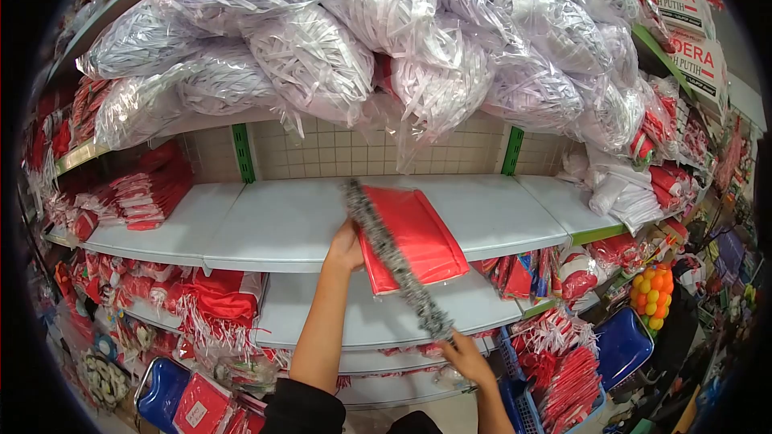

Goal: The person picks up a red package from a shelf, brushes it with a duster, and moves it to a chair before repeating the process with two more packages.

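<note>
My left hand [347, 246] is closed on the left edge of a flat red packet [422, 233] in clear plastic, held up over the front of the pale shelf [281, 225]. A grey speckled duster [392, 261], slightly blurred, slants across the packet from upper left to lower right. My right hand [469, 359] is closed around the duster's lower end, below the packet's bottom corner. The duster hides part of the packet and lies in front of my left fingertips.
Clear bags of white strips [314, 64] bulge from the shelf above. Red packets [149, 193] are stacked at left, white bundles [623, 193] at right. Below stand a blue basket [599, 414] of red-and-white goods and a blue stool [626, 345]; another blue seat [163, 392] is at lower left.
</note>
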A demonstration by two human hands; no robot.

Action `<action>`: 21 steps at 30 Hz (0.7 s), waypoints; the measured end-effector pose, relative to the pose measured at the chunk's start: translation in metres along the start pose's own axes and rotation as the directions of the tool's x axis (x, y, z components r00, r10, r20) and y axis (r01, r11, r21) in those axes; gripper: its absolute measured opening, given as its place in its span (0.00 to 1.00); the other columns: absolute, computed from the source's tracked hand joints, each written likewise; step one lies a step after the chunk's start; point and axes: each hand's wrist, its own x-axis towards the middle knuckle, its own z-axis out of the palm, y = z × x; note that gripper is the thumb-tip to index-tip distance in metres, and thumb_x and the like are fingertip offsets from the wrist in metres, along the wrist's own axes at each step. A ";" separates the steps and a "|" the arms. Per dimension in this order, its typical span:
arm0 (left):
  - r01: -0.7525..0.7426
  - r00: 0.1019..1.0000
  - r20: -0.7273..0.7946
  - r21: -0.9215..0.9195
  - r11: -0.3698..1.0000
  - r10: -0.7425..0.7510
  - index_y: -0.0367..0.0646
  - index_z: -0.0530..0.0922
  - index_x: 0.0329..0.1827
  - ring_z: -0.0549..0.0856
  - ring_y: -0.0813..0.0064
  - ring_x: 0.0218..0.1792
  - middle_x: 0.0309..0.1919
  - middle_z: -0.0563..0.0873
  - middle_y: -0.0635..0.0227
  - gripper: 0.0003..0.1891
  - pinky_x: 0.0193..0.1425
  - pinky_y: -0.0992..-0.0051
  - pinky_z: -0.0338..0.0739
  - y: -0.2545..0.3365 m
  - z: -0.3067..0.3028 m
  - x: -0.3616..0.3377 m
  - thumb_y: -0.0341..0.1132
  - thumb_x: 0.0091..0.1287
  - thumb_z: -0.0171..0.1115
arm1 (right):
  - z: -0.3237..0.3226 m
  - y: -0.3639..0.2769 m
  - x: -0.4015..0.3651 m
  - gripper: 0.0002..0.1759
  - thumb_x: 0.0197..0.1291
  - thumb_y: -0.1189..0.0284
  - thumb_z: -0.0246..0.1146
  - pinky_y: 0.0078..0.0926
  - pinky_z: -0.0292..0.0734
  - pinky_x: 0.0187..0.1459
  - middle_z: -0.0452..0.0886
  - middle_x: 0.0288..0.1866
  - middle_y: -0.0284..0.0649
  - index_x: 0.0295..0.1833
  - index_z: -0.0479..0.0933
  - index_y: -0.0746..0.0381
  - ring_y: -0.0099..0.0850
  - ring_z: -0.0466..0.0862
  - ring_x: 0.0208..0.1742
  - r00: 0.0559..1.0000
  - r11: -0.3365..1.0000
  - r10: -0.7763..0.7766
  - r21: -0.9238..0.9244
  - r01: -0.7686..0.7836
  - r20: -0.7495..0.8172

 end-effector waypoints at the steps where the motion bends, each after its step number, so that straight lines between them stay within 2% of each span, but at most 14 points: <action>1: -0.030 0.998 -0.054 0.035 0.999 0.032 0.40 0.68 0.59 0.76 0.61 0.56 0.56 0.76 0.59 0.24 0.62 0.58 0.72 -0.003 0.016 -0.006 0.50 0.74 0.38 | -0.007 -0.003 0.003 0.14 0.64 0.69 0.56 0.32 0.72 0.33 0.76 0.25 0.47 0.50 0.71 0.68 0.33 0.74 0.26 0.995 1.000 0.006 -0.019 -0.007 -0.103; 3: -0.083 0.982 -0.159 0.104 0.991 0.099 0.39 0.68 0.59 0.76 0.61 0.56 0.56 0.76 0.60 0.24 0.62 0.58 0.71 -0.012 0.043 -0.017 0.50 0.74 0.39 | -0.019 -0.007 0.007 0.15 0.64 0.70 0.55 0.35 0.73 0.35 0.77 0.27 0.51 0.52 0.70 0.67 0.38 0.77 0.27 0.953 0.998 0.014 -0.055 -0.032 -0.304; 6: -0.098 0.987 -0.118 0.117 0.988 0.111 0.39 0.68 0.60 0.76 0.61 0.56 0.55 0.77 0.60 0.24 0.62 0.59 0.72 -0.012 0.027 -0.010 0.50 0.74 0.41 | -0.041 -0.011 0.022 0.18 0.62 0.70 0.56 0.40 0.72 0.37 0.78 0.28 0.55 0.55 0.65 0.67 0.51 0.80 0.32 0.900 0.981 0.020 -0.166 -0.101 -0.435; 9: -0.059 0.987 -0.137 0.142 0.988 0.079 0.39 0.67 0.60 0.76 0.62 0.57 0.56 0.76 0.59 0.24 0.63 0.61 0.72 -0.012 0.030 -0.011 0.49 0.74 0.42 | -0.071 -0.025 0.051 0.21 0.61 0.70 0.57 0.42 0.72 0.41 0.78 0.36 0.60 0.56 0.61 0.66 0.60 0.78 0.41 0.809 0.948 -0.301 -0.248 0.198 -0.505; 12: -0.060 0.974 -0.203 0.194 0.979 0.100 0.38 0.68 0.60 0.76 0.63 0.57 0.56 0.76 0.59 0.23 0.64 0.62 0.71 -0.014 0.036 -0.013 0.48 0.74 0.42 | -0.100 -0.046 0.088 0.21 0.60 0.70 0.58 0.44 0.70 0.45 0.75 0.45 0.63 0.55 0.60 0.66 0.60 0.76 0.45 0.949 0.967 0.016 -0.235 -0.095 -0.315; 15: -0.052 0.977 -0.195 0.163 0.985 0.084 0.38 0.68 0.59 0.76 0.64 0.57 0.56 0.76 0.58 0.22 0.65 0.63 0.70 -0.014 0.030 -0.012 0.47 0.74 0.41 | -0.111 -0.053 0.112 0.22 0.59 0.71 0.59 0.47 0.69 0.48 0.73 0.47 0.62 0.55 0.60 0.65 0.60 0.74 0.47 0.974 0.855 -0.129 -0.519 0.015 -0.184; 16: -0.071 0.977 -0.186 0.167 0.983 0.102 0.38 0.67 0.60 0.75 0.64 0.58 0.57 0.76 0.58 0.23 0.65 0.64 0.70 -0.013 0.030 -0.011 0.48 0.74 0.42 | -0.115 -0.060 0.110 0.22 0.58 0.69 0.61 0.49 0.69 0.46 0.73 0.45 0.58 0.54 0.64 0.65 0.58 0.75 0.46 0.977 0.831 -0.106 -0.556 -0.016 -0.186; 19: -0.140 0.970 -0.168 0.193 0.971 0.173 0.38 0.66 0.61 0.75 0.65 0.58 0.58 0.75 0.59 0.24 0.65 0.65 0.69 -0.018 0.030 -0.014 0.49 0.74 0.42 | -0.117 -0.081 0.100 0.21 0.58 0.66 0.61 0.48 0.72 0.47 0.71 0.47 0.57 0.53 0.67 0.66 0.55 0.73 0.52 0.927 0.783 -0.235 -0.622 0.002 -0.293; 20: -0.167 0.965 -0.164 0.216 0.962 0.204 0.39 0.66 0.62 0.74 0.65 0.59 0.59 0.74 0.60 0.25 0.65 0.66 0.69 -0.019 0.031 -0.014 0.50 0.74 0.41 | -0.114 -0.095 0.097 0.23 0.58 0.64 0.62 0.45 0.69 0.55 0.70 0.52 0.55 0.55 0.70 0.65 0.52 0.69 0.59 0.915 0.789 -0.234 -0.614 -0.019 -0.329; 21: -0.193 0.959 -0.161 0.240 0.952 0.235 0.39 0.65 0.63 0.74 0.65 0.59 0.60 0.74 0.60 0.25 0.65 0.66 0.69 -0.019 0.037 -0.016 0.51 0.74 0.39 | -0.108 -0.102 0.098 0.23 0.58 0.64 0.62 0.45 0.67 0.56 0.69 0.53 0.56 0.56 0.70 0.64 0.52 0.69 0.59 0.898 0.815 -0.323 -0.571 0.103 -0.300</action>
